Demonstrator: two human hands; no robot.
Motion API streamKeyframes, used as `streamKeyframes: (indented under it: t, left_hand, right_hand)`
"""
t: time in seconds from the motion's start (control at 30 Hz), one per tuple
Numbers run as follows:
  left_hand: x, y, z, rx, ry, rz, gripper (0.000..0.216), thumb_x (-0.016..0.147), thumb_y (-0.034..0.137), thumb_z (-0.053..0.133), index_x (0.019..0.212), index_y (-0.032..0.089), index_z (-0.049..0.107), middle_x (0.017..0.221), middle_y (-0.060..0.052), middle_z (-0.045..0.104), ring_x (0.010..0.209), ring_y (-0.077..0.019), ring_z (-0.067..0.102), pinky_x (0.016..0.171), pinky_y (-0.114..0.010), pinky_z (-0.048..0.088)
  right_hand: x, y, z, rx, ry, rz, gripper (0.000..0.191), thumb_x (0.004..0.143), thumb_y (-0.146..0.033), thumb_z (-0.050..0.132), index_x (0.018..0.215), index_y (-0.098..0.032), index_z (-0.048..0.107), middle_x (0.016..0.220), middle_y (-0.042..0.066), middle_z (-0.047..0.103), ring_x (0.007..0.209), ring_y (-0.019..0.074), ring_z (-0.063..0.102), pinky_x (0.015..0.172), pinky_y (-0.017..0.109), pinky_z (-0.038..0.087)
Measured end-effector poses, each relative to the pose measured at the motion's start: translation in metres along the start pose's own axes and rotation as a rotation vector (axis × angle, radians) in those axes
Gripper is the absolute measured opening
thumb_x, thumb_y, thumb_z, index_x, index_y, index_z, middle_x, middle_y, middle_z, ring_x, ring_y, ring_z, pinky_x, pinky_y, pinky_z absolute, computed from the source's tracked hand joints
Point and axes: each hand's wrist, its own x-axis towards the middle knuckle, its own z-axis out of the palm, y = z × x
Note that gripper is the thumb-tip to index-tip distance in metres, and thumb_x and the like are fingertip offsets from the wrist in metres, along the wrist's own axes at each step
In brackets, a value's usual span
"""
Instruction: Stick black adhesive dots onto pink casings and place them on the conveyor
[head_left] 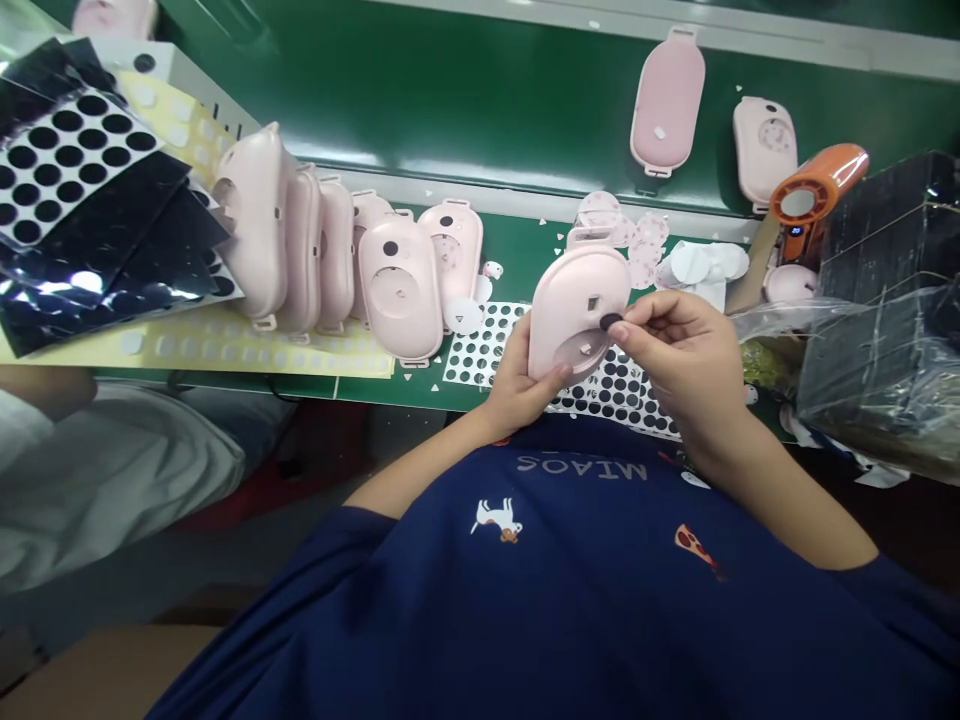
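My left hand (523,380) is wrapped round the lower left edge of a pale pink oval plastic case (559,290), holding it tilted above the bench. The case has a small square hole and a round recess. Between the thumb and finger of my right hand (675,350) is a black round sticker (611,321), close to the face of the case near the square hole. Whether the sticker touches the case I cannot tell. Below both hands lies a white sheet of black round stickers (480,352), partly hidden by my left hand and the case.
Several pink cases (401,285) stand in a row at the left, beside sticker sheets in shiny black film (105,230). Two more cases (667,105) lie at the back right. An orange handheld fan (821,185) and a plastic-wrapped dark stack (885,300) are at the right. Another person's sleeve (135,470) shows at left.
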Motion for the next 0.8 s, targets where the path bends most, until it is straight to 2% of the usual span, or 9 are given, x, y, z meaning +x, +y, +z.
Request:
streamKeyframes:
  t: [0.13, 0.4, 0.6, 0.8]
  left_hand:
    - [0.003, 0.014, 0.001, 0.066, -0.068, 0.101, 0.059, 0.094, 0.043, 0.065, 0.147, 0.033, 0.041, 0.135, -0.007, 0.058, 0.120, -0.0263, 0.060, 0.103, -0.045, 0.052]
    - [0.003, 0.013, -0.001, 0.226, -0.094, 0.166, 0.061, 0.097, 0.042, 0.062, 0.151, 0.029, 0.036, 0.135, -0.010, 0.058, 0.119, -0.0263, 0.060, 0.102, -0.045, 0.053]
    - [-0.002, 0.008, -0.008, 0.401, -0.105, 0.265, 0.068, 0.097, 0.038, 0.062, 0.156, 0.030, 0.029, 0.140, -0.011, 0.054, 0.125, -0.0268, 0.057, 0.107, -0.047, 0.050]
    - [-0.007, 0.004, -0.010, 0.413, -0.099, 0.314, 0.070, 0.096, 0.037, 0.063, 0.156, 0.034, 0.026, 0.143, -0.010, 0.052, 0.128, -0.0273, 0.055, 0.110, -0.049, 0.048]
  right_hand:
    - [0.005, -0.004, 0.006, 0.056, 0.019, 0.009, 0.022, 0.071, -0.031, 0.087, 0.074, -0.023, 0.067, 0.073, -0.002, 0.066, 0.065, 0.0134, 0.062, 0.061, 0.030, 0.057]
    - [0.003, -0.003, 0.002, 0.104, 0.039, 0.020, 0.022, 0.068, -0.030, 0.089, 0.071, -0.022, 0.068, 0.073, -0.001, 0.069, 0.067, 0.0135, 0.064, 0.062, 0.030, 0.059]
    - [0.004, -0.005, 0.000, 0.076, -0.003, 0.067, 0.030, 0.067, -0.037, 0.090, 0.071, -0.021, 0.065, 0.071, -0.002, 0.067, 0.065, 0.0134, 0.064, 0.061, 0.030, 0.058]
    - [0.008, 0.001, -0.008, 0.047, -0.104, 0.102, 0.041, 0.067, -0.048, 0.091, 0.076, -0.022, 0.060, 0.071, -0.002, 0.063, 0.068, 0.0154, 0.066, 0.062, 0.031, 0.059]
